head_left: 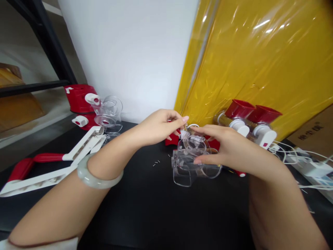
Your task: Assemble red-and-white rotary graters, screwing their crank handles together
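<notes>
A clear plastic housing [183, 170] with round openings lies on its side on the black table. My right hand [221, 144] is around its right side, thumb pressed on the clear wall and fingers over the far end. My left hand [163, 126] is closed in a pinch at the housing's far end, beside a small brass-coloured part [185, 128]. What sits between its fingertips is too small to make out. Red plastic pieces [171, 136] show behind the housing, partly hidden by both hands.
Several small screws [156, 163] lie left of the housing. White crank handles with red grips [49, 158] and red-and-clear units [80, 99] stand left. Two red-topped assemblies [239, 109], white cables [291, 152] and a red-handled tool [240, 173] are right. Yellow wrapped panel [247, 52] stands behind.
</notes>
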`<state>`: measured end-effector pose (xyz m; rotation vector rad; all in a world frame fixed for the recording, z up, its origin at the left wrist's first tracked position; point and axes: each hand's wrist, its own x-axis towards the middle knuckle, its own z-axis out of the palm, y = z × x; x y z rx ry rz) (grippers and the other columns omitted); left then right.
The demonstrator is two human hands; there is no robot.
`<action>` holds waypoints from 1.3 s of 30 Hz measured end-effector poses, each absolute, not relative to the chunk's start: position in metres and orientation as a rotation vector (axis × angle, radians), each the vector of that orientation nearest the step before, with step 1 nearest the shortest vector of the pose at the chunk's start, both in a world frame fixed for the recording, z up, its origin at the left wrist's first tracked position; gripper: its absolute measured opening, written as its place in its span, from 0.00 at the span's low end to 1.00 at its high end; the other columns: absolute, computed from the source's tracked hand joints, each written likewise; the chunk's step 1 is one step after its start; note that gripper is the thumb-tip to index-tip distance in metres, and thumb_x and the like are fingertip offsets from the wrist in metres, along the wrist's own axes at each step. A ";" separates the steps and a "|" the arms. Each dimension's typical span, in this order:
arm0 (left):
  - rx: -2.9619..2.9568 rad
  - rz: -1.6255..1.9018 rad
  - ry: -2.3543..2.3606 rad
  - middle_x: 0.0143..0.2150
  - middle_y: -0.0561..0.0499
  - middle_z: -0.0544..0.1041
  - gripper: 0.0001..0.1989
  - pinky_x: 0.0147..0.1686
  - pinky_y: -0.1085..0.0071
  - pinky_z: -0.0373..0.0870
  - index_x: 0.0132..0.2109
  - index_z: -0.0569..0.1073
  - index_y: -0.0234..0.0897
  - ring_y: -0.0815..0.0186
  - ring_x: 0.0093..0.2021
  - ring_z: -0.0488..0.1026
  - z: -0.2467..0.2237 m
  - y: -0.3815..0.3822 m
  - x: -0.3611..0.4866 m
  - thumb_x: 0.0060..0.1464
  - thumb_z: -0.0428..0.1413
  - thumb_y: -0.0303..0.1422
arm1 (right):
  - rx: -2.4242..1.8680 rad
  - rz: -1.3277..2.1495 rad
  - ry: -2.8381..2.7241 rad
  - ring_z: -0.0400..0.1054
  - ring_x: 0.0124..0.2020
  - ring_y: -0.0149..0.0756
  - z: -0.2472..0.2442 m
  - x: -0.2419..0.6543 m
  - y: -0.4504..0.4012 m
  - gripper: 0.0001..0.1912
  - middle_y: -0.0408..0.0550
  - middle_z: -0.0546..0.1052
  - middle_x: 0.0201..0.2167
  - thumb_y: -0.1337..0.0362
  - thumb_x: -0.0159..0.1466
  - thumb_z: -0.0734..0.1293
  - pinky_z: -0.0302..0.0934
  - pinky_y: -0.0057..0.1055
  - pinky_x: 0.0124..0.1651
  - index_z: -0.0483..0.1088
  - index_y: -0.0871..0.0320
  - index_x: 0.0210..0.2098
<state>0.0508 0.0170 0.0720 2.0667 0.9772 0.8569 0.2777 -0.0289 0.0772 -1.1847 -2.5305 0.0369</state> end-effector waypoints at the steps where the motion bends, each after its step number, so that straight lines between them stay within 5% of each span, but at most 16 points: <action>1: 2.090 0.860 0.989 0.35 0.47 0.79 0.19 0.34 0.70 0.70 0.38 0.75 0.34 0.66 0.34 0.75 0.072 0.017 0.051 0.60 0.50 0.47 | -1.189 0.026 -2.542 0.72 0.51 0.47 0.076 0.278 -0.028 0.38 0.54 0.75 0.53 0.45 0.55 0.71 0.65 0.40 0.54 0.66 0.57 0.60; 18: 2.136 0.873 0.987 0.35 0.47 0.79 0.17 0.35 0.68 0.69 0.39 0.75 0.33 0.67 0.32 0.73 0.071 0.014 0.053 0.58 0.53 0.44 | -1.253 0.078 -2.651 0.74 0.39 0.43 0.073 0.269 -0.031 0.38 0.51 0.79 0.45 0.41 0.51 0.72 0.68 0.35 0.39 0.70 0.55 0.55; 27: 2.140 0.859 0.994 0.36 0.47 0.79 0.19 0.33 0.69 0.69 0.40 0.75 0.34 0.67 0.32 0.74 0.071 0.016 0.050 0.58 0.52 0.46 | -1.160 0.133 -2.670 0.64 0.61 0.49 0.072 0.266 -0.039 0.40 0.53 0.67 0.62 0.44 0.56 0.69 0.61 0.44 0.60 0.63 0.54 0.63; 34: 2.149 0.853 0.997 0.35 0.47 0.78 0.18 0.34 0.68 0.69 0.40 0.75 0.34 0.66 0.32 0.73 0.072 0.016 0.049 0.58 0.53 0.46 | -1.136 0.195 -2.702 0.63 0.62 0.49 0.076 0.258 -0.041 0.32 0.53 0.68 0.62 0.48 0.63 0.64 0.60 0.45 0.61 0.63 0.55 0.63; 39: 2.167 0.834 0.985 0.37 0.47 0.79 0.18 0.36 0.68 0.69 0.42 0.74 0.34 0.65 0.35 0.74 0.071 0.016 0.049 0.58 0.52 0.46 | -1.154 0.267 -2.734 0.57 0.65 0.49 0.069 0.261 -0.040 0.42 0.53 0.62 0.65 0.45 0.57 0.70 0.55 0.45 0.65 0.58 0.55 0.66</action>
